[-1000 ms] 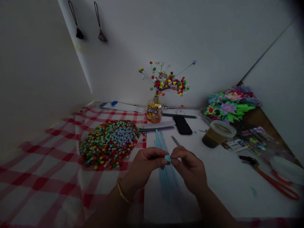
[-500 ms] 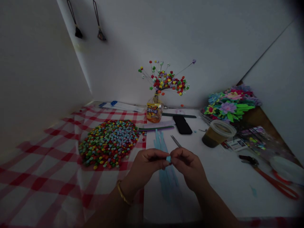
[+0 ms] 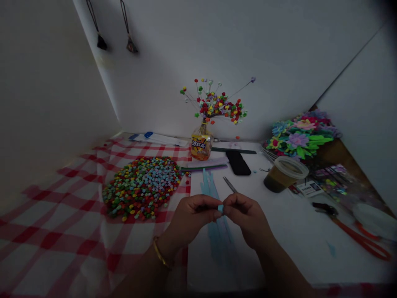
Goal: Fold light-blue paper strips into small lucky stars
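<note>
Between the fingertips of my left hand point(image 3: 195, 215) and my right hand point(image 3: 245, 215) is a small folded piece of light blue paper point(image 3: 220, 208). Both hands are closed in a pinch on it, thumbs against index fingers, tips almost meeting. A gold bangle point(image 3: 161, 253) circles my left wrist. Beneath the hands lie several long light blue paper strips point(image 3: 217, 236) on the white surface. Just beyond my right hand, tweezers point(image 3: 230, 184) point away, their near end hidden by it. To the left spreads a heap of small coloured paper stars point(image 3: 142, 186).
A bottle vase point(image 3: 201, 145) of stars on stems stands at the back, beside a black phone point(image 3: 238, 163). Rightward are a lidded plastic cup point(image 3: 283, 174), pliers with an orange strap point(image 3: 359, 238) and bright craft flowers point(image 3: 299, 134). Red checked cloth point(image 3: 77, 231) covers the left side.
Both hands keep nearly the same place, with the blue paper still pinched between them. The fingertips and the paper have shifted only very slightly.
</note>
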Demonstrator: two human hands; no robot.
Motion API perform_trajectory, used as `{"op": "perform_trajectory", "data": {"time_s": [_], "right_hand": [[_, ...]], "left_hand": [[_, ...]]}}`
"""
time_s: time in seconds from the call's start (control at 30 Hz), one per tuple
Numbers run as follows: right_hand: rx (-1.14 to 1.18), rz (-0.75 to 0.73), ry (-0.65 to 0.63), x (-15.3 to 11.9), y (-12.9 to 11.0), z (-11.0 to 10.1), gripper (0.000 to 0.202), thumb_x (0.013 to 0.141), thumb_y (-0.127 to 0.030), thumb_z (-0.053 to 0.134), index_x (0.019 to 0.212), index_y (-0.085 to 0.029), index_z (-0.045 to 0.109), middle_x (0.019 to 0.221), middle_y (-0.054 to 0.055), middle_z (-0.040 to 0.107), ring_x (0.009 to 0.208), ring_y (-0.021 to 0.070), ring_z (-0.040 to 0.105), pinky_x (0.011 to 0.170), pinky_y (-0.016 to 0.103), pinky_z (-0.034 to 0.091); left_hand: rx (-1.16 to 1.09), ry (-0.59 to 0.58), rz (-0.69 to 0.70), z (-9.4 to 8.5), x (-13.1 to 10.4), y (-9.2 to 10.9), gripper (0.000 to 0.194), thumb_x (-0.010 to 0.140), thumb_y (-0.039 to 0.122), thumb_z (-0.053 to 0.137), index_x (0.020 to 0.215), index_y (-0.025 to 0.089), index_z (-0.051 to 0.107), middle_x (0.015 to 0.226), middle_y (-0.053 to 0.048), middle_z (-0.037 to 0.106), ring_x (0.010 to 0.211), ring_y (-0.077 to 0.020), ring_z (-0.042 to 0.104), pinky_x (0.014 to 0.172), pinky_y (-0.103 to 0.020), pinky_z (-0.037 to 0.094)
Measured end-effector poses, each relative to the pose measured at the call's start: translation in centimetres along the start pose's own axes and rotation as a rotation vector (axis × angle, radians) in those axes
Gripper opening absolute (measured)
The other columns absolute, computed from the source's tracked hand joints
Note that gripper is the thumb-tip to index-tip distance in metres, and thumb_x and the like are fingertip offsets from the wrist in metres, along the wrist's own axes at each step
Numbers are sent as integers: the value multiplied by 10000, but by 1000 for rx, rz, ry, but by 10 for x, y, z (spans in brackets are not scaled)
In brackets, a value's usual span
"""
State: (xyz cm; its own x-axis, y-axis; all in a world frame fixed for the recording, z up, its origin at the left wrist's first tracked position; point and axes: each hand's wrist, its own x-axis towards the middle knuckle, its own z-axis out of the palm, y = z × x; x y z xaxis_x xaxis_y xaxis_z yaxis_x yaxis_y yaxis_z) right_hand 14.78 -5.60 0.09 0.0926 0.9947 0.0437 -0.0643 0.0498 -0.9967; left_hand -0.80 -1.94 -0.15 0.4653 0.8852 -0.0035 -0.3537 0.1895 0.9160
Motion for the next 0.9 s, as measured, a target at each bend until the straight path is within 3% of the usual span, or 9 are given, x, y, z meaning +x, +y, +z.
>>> {"op": "perform_trajectory", "data": {"time_s": [0.4,0.47,0.57,0.7,0.8,0.9], "right_hand": [[-116,-121,22,-1,-1,1,144,697,-283,689,643,-187,598,606,-18,559,578,124,498,536,260,420],[-184,-224,38,-2,0,2,109,737,-277,679,684,-198,625,634,-11,585,597,134,525,554,280,442],[-371,-524,93,-3,1,4,13,770,-212,664,769,-225,667,706,12,619,676,169,570,606,329,472],[-644,-914,128,-4,-1,4,247,756,-94,648,944,-250,684,798,46,671,769,208,586,683,393,484],[-787,-1016,110,-5,-2,3,352,742,-72,643,1037,-263,666,851,54,695,782,218,585,705,419,475],[-750,-968,94,-5,-1,3,356,752,-83,630,1050,-274,666,872,57,693,803,225,587,712,424,474]], "left_hand": [[43,23,22,1,1,3,152,553,123,783,691,169,740,618,-12,678,578,-120,588,571,-243,491],[-2,28,21,0,2,3,156,549,130,789,691,163,735,584,-3,663,550,-111,577,558,-240,481],[-52,10,39,-2,3,1,163,563,142,794,713,156,730,569,3,655,533,-99,568,556,-230,470],[-96,4,70,-6,4,-3,162,588,155,795,734,148,728,586,4,658,549,-89,561,573,-219,459],[-133,12,74,-7,4,-5,172,587,149,799,743,141,726,623,-5,671,564,-91,561,574,-219,453],[-188,5,60,-6,4,-4,185,577,145,806,743,142,724,627,-5,670,568,-93,561,573,-219,447]]}}
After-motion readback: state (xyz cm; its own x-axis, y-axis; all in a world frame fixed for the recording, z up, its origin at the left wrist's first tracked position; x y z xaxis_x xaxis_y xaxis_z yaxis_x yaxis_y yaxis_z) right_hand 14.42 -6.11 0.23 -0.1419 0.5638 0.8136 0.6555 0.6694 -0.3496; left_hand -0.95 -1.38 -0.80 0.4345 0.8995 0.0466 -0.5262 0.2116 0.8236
